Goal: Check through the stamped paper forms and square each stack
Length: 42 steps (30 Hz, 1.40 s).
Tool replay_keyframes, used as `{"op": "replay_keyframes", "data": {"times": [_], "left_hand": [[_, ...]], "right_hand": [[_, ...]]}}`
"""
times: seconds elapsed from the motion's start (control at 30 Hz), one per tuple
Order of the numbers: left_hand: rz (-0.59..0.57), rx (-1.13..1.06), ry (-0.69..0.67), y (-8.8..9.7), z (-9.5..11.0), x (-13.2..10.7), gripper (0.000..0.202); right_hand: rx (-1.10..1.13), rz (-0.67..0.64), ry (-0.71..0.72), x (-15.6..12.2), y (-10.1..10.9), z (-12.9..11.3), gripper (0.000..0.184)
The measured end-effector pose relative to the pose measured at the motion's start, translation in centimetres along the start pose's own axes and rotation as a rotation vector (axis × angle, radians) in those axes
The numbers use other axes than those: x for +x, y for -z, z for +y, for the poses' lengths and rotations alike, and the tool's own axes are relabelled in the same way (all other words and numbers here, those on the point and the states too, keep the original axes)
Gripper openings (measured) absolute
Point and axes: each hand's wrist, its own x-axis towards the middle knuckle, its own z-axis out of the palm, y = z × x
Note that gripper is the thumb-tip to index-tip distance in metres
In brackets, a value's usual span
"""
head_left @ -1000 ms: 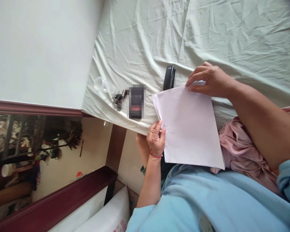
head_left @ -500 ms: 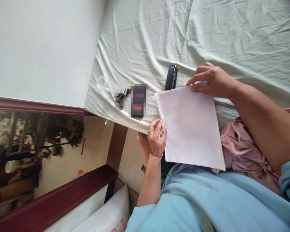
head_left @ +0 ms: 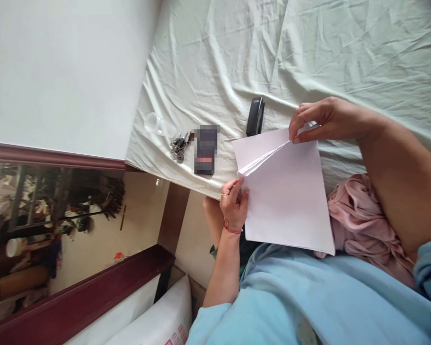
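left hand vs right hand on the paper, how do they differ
The left hand grips the paper stack by its edge near one corner; the right hand pinches the top sheets at the next corner, lifting them so they fan. The left hand wears a ring and red wrist string; the right hand shows neither. Both grip paper.

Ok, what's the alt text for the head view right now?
Two hands hold a stack of paper at a bed's edge: the left hand grips one corner, the right hand pinches the top sheets at another, raised and fanned apart. A black stapler, keys and a clear cup lie on the pale bedsheet beside it.
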Motion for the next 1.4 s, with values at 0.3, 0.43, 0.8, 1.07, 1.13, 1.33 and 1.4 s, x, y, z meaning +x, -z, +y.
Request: {"op": "replay_keyframes", "data": {"times": [0.3, 0.43, 0.8, 1.07, 1.13, 1.33, 1.4], "left_hand": [[0.022, 0.005, 0.020, 0.0, 0.1, 0.1, 0.054], [0.004, 0.025, -0.023, 0.0, 0.0, 0.1, 0.048], [-0.080, -0.068, 0.056, 0.5, -0.2, 0.5, 0.047], [-0.082, -0.054, 0.076, 0.6, -0.2, 0.4, 0.045], [-0.080, -0.087, 0.113, 0.5, -0.1, 0.4, 0.044], [-0.120, -0.252, 0.237, 0.9, 0.3, 1.4, 0.035], [-0.139, -0.275, 0.276, 1.1, 0.5, 1.7, 0.035]], "right_hand": [[0.083, 0.004, 0.003, -0.1, 0.0, 0.1, 0.024], [0.095, -0.007, 0.016, -0.1, 0.1, 0.2, 0.021], [0.125, 0.020, -0.090, -0.1, 0.2, -0.3, 0.036], [0.140, 0.027, -0.130, -0.2, 0.2, -0.3, 0.036], [0.146, 0.034, -0.138, -0.2, 0.0, -0.5, 0.036], [0.131, 0.034, -0.164, -0.1, -0.1, -1.1, 0.038], [0.124, 0.030, -0.170, 0.0, -0.1, -1.2, 0.039]]}}
